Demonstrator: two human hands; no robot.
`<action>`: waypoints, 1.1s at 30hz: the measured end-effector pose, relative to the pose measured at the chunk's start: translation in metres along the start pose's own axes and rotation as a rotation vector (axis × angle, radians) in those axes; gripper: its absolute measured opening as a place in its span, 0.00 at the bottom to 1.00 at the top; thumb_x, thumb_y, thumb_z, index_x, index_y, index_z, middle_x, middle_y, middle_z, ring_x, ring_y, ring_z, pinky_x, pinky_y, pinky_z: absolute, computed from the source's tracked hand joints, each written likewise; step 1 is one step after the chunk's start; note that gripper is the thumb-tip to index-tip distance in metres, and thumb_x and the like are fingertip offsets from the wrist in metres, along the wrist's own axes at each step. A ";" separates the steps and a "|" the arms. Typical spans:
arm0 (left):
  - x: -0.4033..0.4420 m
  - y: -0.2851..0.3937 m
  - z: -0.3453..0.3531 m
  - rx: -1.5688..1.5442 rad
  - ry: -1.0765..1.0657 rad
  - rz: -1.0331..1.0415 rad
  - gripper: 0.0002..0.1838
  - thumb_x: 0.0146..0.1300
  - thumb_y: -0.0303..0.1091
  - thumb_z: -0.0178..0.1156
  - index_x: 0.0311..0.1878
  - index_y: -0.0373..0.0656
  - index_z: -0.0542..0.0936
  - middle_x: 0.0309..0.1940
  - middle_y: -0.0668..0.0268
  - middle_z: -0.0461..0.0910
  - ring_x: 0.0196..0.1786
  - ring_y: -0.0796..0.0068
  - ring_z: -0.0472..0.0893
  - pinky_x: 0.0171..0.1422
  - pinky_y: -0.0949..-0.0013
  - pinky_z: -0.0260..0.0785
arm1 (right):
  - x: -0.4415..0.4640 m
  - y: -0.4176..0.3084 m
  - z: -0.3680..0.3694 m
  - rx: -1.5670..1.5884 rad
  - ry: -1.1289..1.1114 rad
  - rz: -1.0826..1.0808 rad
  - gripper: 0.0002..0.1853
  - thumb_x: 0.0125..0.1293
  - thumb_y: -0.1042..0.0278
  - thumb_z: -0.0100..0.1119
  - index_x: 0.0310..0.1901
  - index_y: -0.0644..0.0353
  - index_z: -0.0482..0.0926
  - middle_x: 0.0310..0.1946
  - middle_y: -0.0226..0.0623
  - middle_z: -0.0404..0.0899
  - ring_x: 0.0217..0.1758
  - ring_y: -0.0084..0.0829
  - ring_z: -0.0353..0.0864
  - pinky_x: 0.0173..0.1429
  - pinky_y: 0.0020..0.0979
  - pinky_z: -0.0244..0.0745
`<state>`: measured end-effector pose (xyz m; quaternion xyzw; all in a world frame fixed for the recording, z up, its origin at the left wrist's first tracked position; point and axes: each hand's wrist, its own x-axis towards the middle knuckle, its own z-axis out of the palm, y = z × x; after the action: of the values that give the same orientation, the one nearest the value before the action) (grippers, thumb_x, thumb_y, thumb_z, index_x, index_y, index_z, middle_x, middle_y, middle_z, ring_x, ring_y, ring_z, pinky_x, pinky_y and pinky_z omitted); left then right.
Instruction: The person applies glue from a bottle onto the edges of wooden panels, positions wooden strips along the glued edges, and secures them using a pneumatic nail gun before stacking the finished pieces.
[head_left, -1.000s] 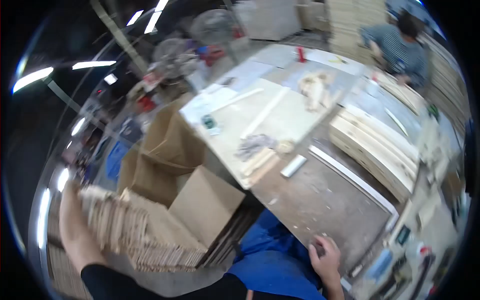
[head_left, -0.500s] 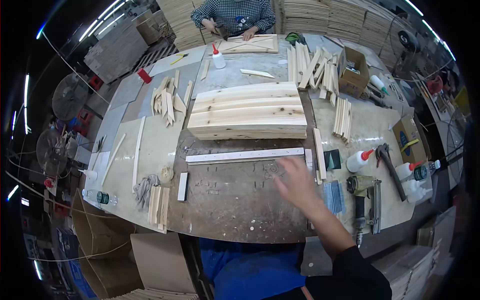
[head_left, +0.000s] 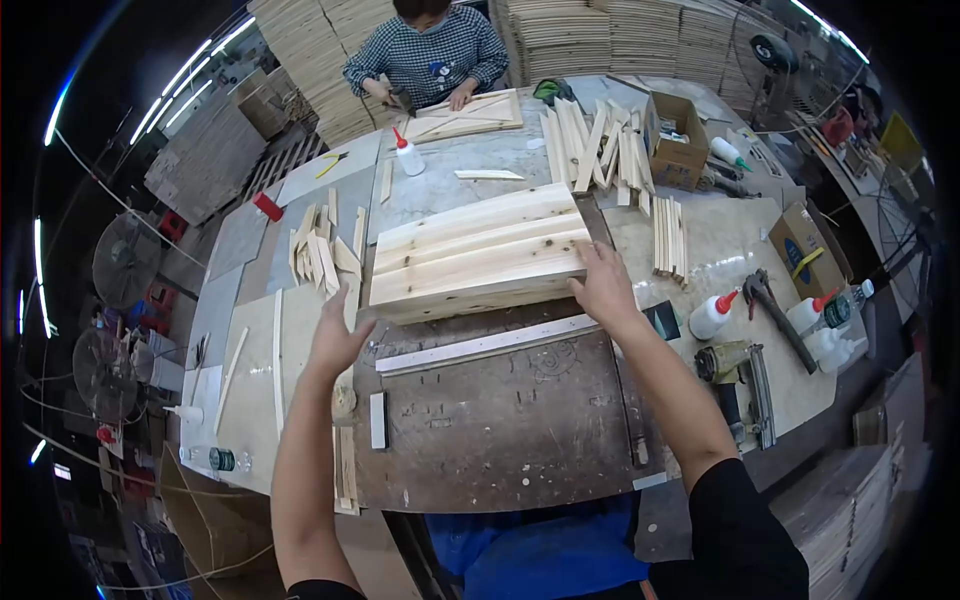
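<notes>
A stack of pale, knotty wooden boards lies across the middle of the workbench. My right hand is at its right front corner, thumb at the front face and fingers along the end. My left hand, fingers spread, is held off the stack's left front corner and holds nothing. In front of the boards lies a long whitish wooden strip, its right end close to my right wrist. A short white-topped block rests nearer the bench's front edge.
Across the bench a person works on a wooden frame. Loose wood pieces lie left, more strips at back right. Glue bottles, a hammer and a nail gun are on the right.
My right hand has moved from above the strip to the right end of the boards. My left hand has come into view on the left. The view has turned and shifted.
</notes>
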<state>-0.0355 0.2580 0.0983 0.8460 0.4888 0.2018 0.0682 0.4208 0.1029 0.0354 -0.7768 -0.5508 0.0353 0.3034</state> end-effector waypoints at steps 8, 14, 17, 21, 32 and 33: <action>0.042 0.012 0.068 -0.141 -0.099 -0.209 0.34 0.64 0.34 0.79 0.71 0.32 0.81 0.62 0.43 0.87 0.58 0.55 0.91 0.65 0.60 0.81 | 0.003 -0.007 -0.014 0.011 0.050 -0.024 0.26 0.61 0.68 0.80 0.63 0.56 0.89 0.65 0.56 0.85 0.68 0.56 0.79 0.76 0.47 0.74; 0.033 0.003 0.051 -0.248 -0.027 -0.230 0.23 0.65 0.31 0.77 0.61 0.30 0.88 0.58 0.48 0.90 0.56 0.63 0.92 0.65 0.63 0.82 | -0.017 -0.019 -0.041 0.036 0.111 -0.078 0.25 0.59 0.68 0.82 0.60 0.55 0.91 0.64 0.56 0.85 0.64 0.55 0.81 0.69 0.48 0.78; -0.003 0.023 0.008 -0.321 0.074 -0.207 0.18 0.64 0.30 0.78 0.55 0.33 0.91 0.59 0.48 0.90 0.61 0.54 0.90 0.69 0.60 0.79 | -0.049 -0.029 -0.069 0.023 0.205 -0.144 0.26 0.58 0.68 0.82 0.60 0.54 0.91 0.64 0.56 0.86 0.62 0.55 0.82 0.66 0.48 0.80; -0.132 0.075 -0.028 -0.222 0.111 -0.231 0.16 0.66 0.26 0.75 0.56 0.32 0.90 0.63 0.49 0.88 0.66 0.53 0.87 0.75 0.57 0.75 | -0.159 -0.031 -0.106 0.022 0.163 -0.206 0.25 0.58 0.67 0.83 0.59 0.55 0.91 0.66 0.53 0.84 0.60 0.55 0.82 0.63 0.47 0.81; -0.366 0.073 0.050 -0.319 0.098 -0.330 0.13 0.66 0.19 0.74 0.53 0.33 0.90 0.64 0.48 0.85 0.64 0.56 0.86 0.70 0.60 0.79 | -0.341 -0.006 -0.082 -0.035 -0.026 -0.126 0.26 0.58 0.62 0.82 0.60 0.51 0.90 0.64 0.44 0.84 0.65 0.48 0.80 0.72 0.51 0.75; -0.361 0.075 0.054 -0.328 0.071 -0.335 0.13 0.66 0.20 0.75 0.53 0.34 0.90 0.63 0.49 0.85 0.63 0.56 0.86 0.69 0.60 0.79 | -0.341 -0.007 -0.081 -0.033 -0.015 -0.124 0.26 0.58 0.62 0.82 0.60 0.51 0.90 0.64 0.44 0.84 0.65 0.48 0.80 0.72 0.51 0.75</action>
<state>-0.1122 -0.0842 -0.0265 0.7231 0.5850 0.2939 0.2202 0.3134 -0.2298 0.0093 -0.7458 -0.6006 0.0133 0.2879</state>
